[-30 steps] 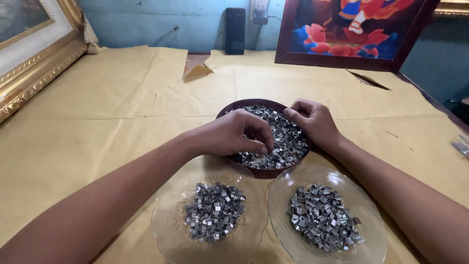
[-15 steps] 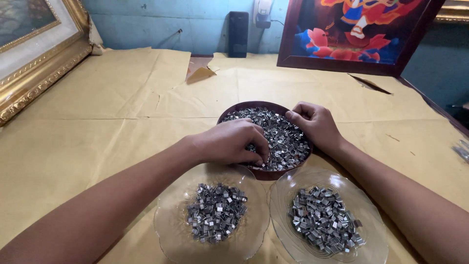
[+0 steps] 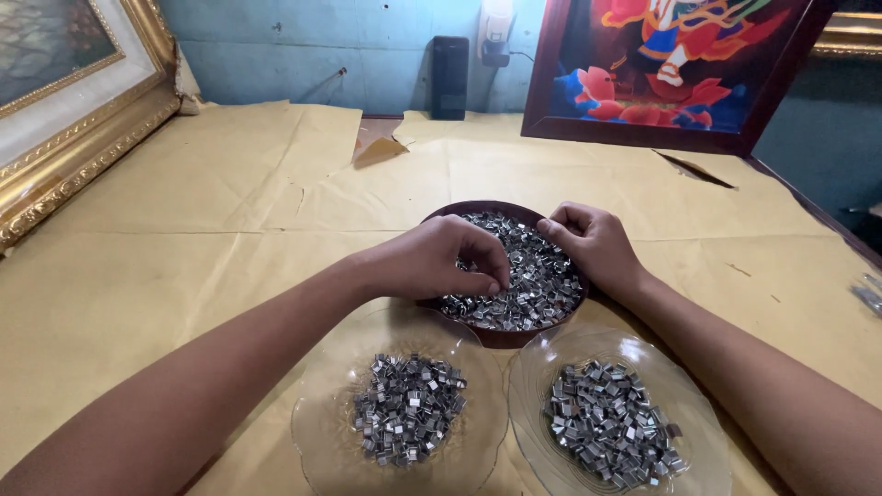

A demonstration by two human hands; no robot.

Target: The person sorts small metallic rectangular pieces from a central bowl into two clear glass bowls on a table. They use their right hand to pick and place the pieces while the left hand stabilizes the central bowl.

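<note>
While I look down from the head camera, the nearest things are two clear glass plates: the left glass plate (image 3: 312, 441) and the right glass plate (image 3: 707, 450), each bearing a small heap of flat silvery metal clips. Just beyond them, touching or nearly touching their far rims, stands the dark brown bowl (image 3: 432, 219), filled with a larger pile of loose metal clips (image 3: 528, 280).

My left hand (image 3: 432, 262) lies over the bowl's near-left side, its grip curled almost closed, fingertips pinched down into the pile; whether a clip sits between them I cannot tell. My right hand (image 3: 597, 243) rests on the bowl's right rim, fingers bent loosely inward, holding nothing I can make out. The clips lie directly under the left fingertips, so that hand is nearer. They lie every way, with no shared long axis.

Farther off, the paper-covered table (image 3: 230, 202) runs to a gilt frame (image 3: 83, 156) and a bright painting (image 3: 671, 73).
</note>
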